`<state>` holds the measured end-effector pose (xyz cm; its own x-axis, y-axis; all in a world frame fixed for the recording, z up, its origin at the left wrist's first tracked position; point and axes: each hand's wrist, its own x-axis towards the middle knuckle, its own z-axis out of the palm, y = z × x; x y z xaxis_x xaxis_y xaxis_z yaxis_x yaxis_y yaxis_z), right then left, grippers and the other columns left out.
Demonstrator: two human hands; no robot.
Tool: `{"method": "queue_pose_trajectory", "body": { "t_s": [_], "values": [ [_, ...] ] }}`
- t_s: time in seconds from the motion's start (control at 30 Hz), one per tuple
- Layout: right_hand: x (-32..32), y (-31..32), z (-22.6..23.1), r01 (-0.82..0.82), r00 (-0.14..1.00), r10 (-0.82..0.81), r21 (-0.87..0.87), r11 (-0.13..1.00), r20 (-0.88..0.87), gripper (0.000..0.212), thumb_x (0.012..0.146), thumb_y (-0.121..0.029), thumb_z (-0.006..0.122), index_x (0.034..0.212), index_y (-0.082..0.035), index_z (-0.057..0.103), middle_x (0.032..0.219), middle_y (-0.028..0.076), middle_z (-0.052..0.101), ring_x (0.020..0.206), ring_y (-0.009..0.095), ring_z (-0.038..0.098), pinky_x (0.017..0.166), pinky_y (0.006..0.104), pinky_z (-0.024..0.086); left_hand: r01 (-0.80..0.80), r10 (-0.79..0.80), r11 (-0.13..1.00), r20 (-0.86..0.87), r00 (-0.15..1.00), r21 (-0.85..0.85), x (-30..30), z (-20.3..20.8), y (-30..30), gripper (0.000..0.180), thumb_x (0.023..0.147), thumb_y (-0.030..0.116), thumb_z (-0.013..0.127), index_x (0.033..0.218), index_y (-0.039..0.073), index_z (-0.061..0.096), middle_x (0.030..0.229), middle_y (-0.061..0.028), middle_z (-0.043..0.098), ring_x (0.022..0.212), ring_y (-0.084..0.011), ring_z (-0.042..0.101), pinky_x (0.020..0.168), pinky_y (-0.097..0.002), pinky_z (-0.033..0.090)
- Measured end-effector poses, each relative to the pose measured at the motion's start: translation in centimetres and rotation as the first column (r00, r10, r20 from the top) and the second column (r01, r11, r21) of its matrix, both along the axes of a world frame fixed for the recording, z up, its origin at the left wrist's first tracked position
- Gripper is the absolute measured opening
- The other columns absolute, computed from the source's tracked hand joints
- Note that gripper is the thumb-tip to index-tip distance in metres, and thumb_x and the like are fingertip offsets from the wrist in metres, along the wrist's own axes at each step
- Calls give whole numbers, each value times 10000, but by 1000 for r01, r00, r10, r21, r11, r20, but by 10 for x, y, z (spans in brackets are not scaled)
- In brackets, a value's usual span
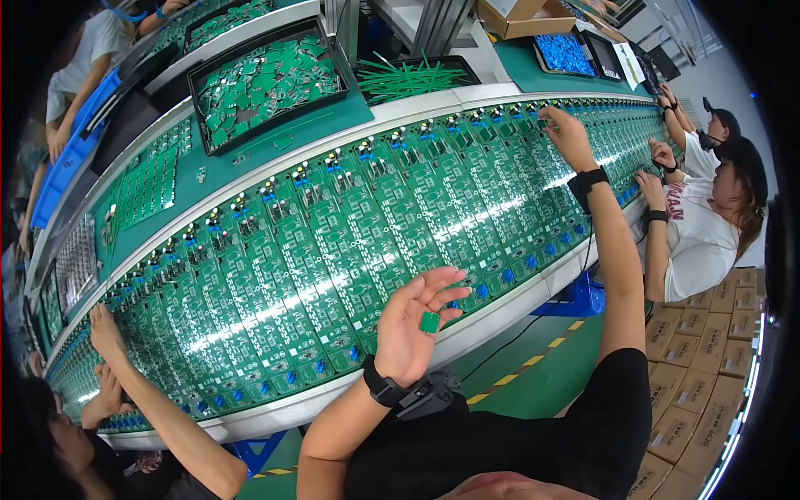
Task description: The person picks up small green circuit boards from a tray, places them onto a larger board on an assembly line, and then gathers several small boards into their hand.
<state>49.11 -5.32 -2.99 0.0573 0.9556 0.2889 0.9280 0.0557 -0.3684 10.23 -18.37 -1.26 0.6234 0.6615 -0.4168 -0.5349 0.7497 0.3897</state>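
Note:
My left hand (403,332) is turned palm up near the front edge of the line of boards, fingers loosely curled. A small square green circuit board (429,322) rests against its fingers. Across the line, my right hand (567,136) reaches to the far edge, thumb and fingers bent together close to the upright parts there. Whatever is between those fingertips is too small to make out. Beneath both hands runs a long row of large green circuit boards (312,264) laid side by side, with blue parts along the near edge and tall components along the far edge.
A black tray (197,112) heaped with small green boards stands beyond the line, next to a tray of green strips (417,79). Blue parts (565,55) fill another tray. Co-workers' hands (107,335) work at the left; others sit at the right, near stacked cartons (696,387).

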Motion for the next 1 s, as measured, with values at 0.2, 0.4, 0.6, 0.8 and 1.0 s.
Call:
{"method": "queue_pose_trajectory", "body": {
  "t_s": [0.2, 0.4, 0.6, 0.8, 1.0],
  "values": [
    [1, 1, -2, 10, 999, -9, 30, 999, -36, 315, 695, 90, 556, 972, -58, 533, 908, 94, 609, 766, 246, 600, 666, 318, 491, -21, 21, 1000, -10, 1000, -21, 3, 0, 0, 365, 859, 291, 400, 1062, 16, 527, 1084, -109, 550, 924, -194, 531, 756, -293, 398],
    [2, 2, -1, -13, 999, 14, 24, 1000, -44, 315, 693, 96, 554, 969, -54, 532, 908, 94, 609, 770, 249, 600, 671, 318, 490, -42, 43, 999, 46, 998, -20, 1, -7, 0, 270, 857, 264, 414, 875, 25, 538, 716, -51, 532, 600, -131, 448, 538, -246, 334],
    [6, 5, -1, 4, 1000, -4, -49, 999, 11, 309, 691, 98, 548, 962, -47, 528, 914, 104, 605, 777, 256, 596, 664, 321, 477, -71, 70, 996, -17, 997, -59, 6, -2, -1, 245, 856, 254, 416, 807, 34, 514, 625, -26, 457, 534, -113, 367, 487, -237, 279],
    [5, 7, -1, -50, 997, 50, -2, 999, 64, 305, 682, 95, 547, 952, -43, 522, 907, 118, 599, 783, 277, 591, 661, 328, 471, -81, 80, 994, -22, 997, -68, 7, -2, -1, 240, 858, 252, 414, 800, 38, 506, 630, -27, 459, 543, -116, 378, 494, -239, 285],
    [5, 7, -1, -40, 993, 38, 11, 999, 111, 299, 664, 88, 552, 930, -46, 523, 889, 127, 600, 799, 307, 582, 675, 359, 464, -75, 74, 996, -22, 997, -54, 7, -2, -2, 238, 859, 253, 412, 799, 41, 500, 631, -25, 454, 542, -118, 376, 497, -241, 285]
  ]
}}
